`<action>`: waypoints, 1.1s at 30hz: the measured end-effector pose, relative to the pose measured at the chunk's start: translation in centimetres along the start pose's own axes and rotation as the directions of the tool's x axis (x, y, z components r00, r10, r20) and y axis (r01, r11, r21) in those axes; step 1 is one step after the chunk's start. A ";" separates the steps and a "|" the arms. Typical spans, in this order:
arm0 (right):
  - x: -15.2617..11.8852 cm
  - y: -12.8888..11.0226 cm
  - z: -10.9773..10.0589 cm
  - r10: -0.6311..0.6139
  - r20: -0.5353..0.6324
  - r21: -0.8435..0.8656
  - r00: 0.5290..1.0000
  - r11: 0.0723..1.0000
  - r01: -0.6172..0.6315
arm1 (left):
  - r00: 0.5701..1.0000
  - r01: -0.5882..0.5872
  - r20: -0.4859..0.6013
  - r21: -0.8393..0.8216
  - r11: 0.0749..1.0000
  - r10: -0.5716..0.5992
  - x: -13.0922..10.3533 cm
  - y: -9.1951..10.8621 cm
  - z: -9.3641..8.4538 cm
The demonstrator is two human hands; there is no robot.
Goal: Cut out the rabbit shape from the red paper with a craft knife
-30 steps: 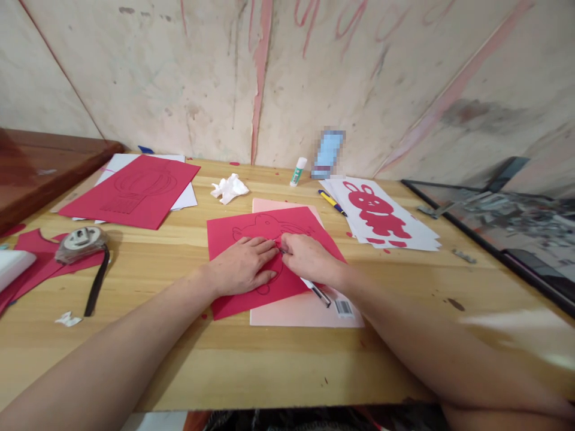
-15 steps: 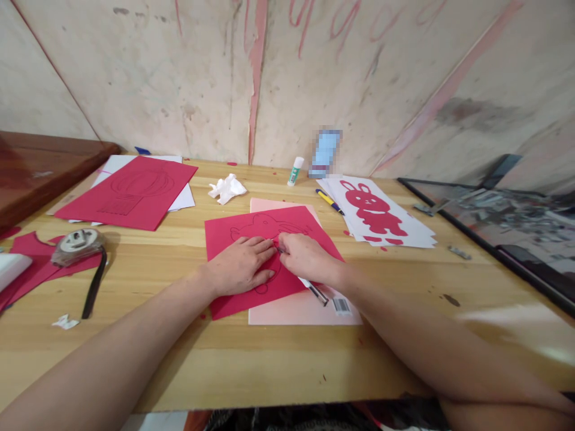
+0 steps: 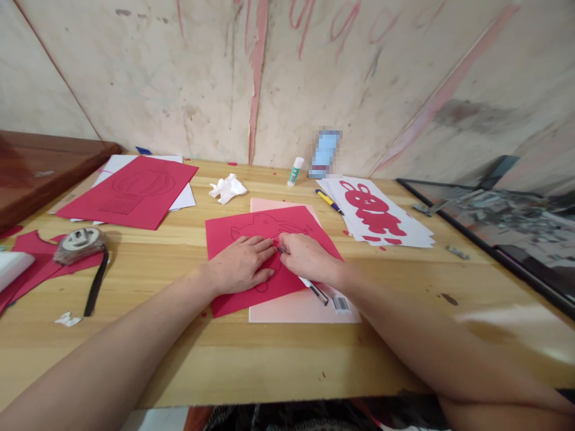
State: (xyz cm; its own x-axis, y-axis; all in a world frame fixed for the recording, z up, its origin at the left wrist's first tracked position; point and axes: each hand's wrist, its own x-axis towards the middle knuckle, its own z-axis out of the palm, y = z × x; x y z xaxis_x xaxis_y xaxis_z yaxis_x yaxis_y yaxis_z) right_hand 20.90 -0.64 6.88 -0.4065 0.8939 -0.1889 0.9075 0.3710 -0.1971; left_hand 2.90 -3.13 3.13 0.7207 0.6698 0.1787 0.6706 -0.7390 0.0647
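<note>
A red sheet of paper [image 3: 233, 299] with an animal outline drawn in dark line lies at a slant on the table. My left hand [image 3: 242, 261] rests flat on it, fingers stretched out, covering part of the drawing. Close beside those fingertips, my right hand [image 3: 305, 256] is closed on a slim, pen-like craft knife [image 3: 317, 291]. Its whitish, dark-ended shaft sticks out below the palm; the point is largely hidden at the paper. Under the red sheet is a pale pink pad [image 3: 287, 314] with a barcode.
White sheets bearing a red rabbit cut-out [image 3: 371, 209] lie right, near a yellow-blue pen [image 3: 329, 202]. Behind stand a glue stick [image 3: 295, 172] and a blurred phone [image 3: 325, 153]. Leftward are crumpled tissue [image 3: 227, 188], another drawn red sheet [image 3: 144, 206] and a tape roll [image 3: 81, 245].
Both hands, the knife and the red sheet look almost unmoved. The view has shifted very slightly.
</note>
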 end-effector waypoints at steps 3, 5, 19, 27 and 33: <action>-0.1 0.0 -0.1 -0.001 -0.006 0.006 1.000 1.000 0.001 | 1.000 0.002 0.001 0.000 1.000 -0.002 0.0 0.0 0.0; -0.1 0.0 -0.1 -0.003 -0.013 0.007 1.000 1.000 0.003 | 1.000 0.002 0.001 -0.001 1.000 -0.002 0.0 0.0 0.0; -0.3 0.0 -0.1 -0.004 -0.011 0.016 1.000 1.000 0.004 | 1.000 0.002 -0.001 0.009 1.000 -0.002 0.0 0.1 -0.1; -0.5 0.0 -0.1 -0.013 -0.015 0.061 1.000 0.998 0.014 | 1.000 0.006 0.009 0.012 1.000 -0.006 0.0 0.2 -0.2; -0.7 0.6 -0.3 -0.032 0.013 0.097 0.999 0.995 0.031 | 1.000 0.011 -0.019 -0.026 1.000 -0.011 -0.2 0.2 0.0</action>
State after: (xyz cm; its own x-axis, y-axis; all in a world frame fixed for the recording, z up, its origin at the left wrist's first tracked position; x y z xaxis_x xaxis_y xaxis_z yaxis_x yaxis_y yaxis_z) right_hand 21.73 -0.98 7.18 -0.4367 0.8783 -0.1947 0.8800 0.3720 -0.2954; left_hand 2.89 -3.43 3.08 0.7097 0.6766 0.1961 0.6737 -0.7333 0.0919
